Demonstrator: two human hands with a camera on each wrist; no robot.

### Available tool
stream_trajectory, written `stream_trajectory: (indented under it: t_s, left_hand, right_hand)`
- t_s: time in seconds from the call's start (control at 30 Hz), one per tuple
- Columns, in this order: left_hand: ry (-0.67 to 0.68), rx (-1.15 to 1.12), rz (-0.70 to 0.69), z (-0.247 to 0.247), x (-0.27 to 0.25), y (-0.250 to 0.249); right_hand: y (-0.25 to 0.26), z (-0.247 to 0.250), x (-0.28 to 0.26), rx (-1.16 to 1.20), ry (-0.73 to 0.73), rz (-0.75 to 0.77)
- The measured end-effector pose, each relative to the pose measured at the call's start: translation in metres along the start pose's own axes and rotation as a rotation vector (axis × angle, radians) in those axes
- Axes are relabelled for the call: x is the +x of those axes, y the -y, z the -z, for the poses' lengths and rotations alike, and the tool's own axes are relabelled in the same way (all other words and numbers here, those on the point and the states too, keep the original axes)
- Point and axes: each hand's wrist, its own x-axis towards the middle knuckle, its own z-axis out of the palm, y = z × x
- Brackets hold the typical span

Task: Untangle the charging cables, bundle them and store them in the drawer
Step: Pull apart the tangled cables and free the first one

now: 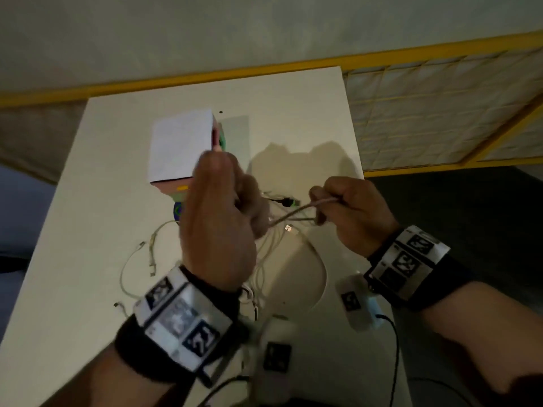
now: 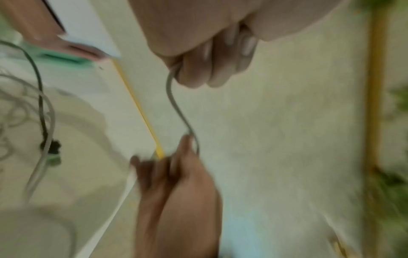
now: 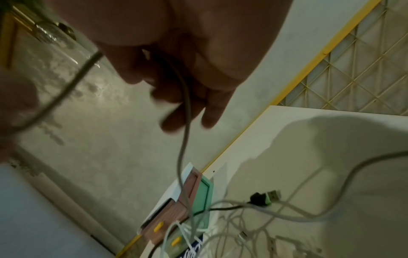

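Observation:
A grey charging cable is stretched in the air between both hands above the white table. My left hand grips one end in a fist, and its curled fingers close round the cable. My right hand pinches the other part, from which the cable hangs down. Below lies a tangle of white cables with a black and green USB plug. The small drawer unit, white on top with pink and green drawers, stands behind my left hand.
More loose white cables lie on the table's left side. Two white boxes with black cords sit near the front edge. A yellow-framed grid panel stands beyond the table's right edge.

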Motion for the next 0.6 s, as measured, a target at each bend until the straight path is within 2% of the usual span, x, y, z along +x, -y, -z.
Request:
stream_trajectory:
  t_s: [0.1,0.23,0.37,0.43,0.5,0.6]
  left_hand:
    - [-0.197,-0.087,0.02,0.01,0.035,-0.017]
    - [-0.294,-0.143,-0.049,0.011,0.053,-0.034]
    - [-0.283,-0.175,-0.07,0.019,0.054,-0.048]
    - [-0.237,-0.181,-0.051,0.022,0.05,-0.05]
    - [-0.19,-0.174,-0.02,0.022,0.044,-0.048]
    - [-0.11,-0.145,-0.003,0.021,0.037,-0.045]
  right_hand:
    - [-0.001,0.001,-0.005,-0.192,0.061,0.028]
    - [-0.006,0.004,-0.012,-0.227,0.157,0.017]
    - [-0.037,0.01,-0.016,-0.323,0.344,-0.088]
    - [-0.056,0.005,-0.016,-0.418,0.379,-0.135]
    - [-0.069,-0.004,-0.013,-0.54,0.4,-0.128]
    - [-0.075,-0.019,-0.005,-0.802,0.506,-0.169]
